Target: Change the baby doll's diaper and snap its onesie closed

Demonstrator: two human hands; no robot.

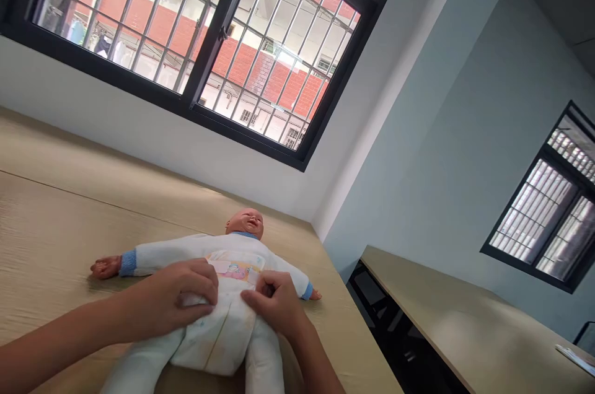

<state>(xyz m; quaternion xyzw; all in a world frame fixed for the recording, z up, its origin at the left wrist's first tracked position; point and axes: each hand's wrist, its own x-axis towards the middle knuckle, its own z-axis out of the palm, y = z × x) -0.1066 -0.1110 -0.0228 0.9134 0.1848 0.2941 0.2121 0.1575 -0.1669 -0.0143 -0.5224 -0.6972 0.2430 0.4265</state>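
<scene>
A baby doll (174, 251) in a white suit with blue cuffs lies on its back, arms spread wide. Around its hips is a white diaper (223, 326) with a printed pink and yellow band across the waist. My left hand (183, 295) is closed at the diaper's left side, fingers curled and thumb pressed in at the edge. On the opposite side, my right hand (279, 301) pinches the diaper's edge just below the band. The exact grip of the left fingertips is partly hidden.
The doll lies on a light wooden table (56, 227) against a wall below a barred window (260, 53). To the right, past a gap, stands a second table (446, 301) with a white item (575, 358) at its edge. Another window (548, 208) is farther right.
</scene>
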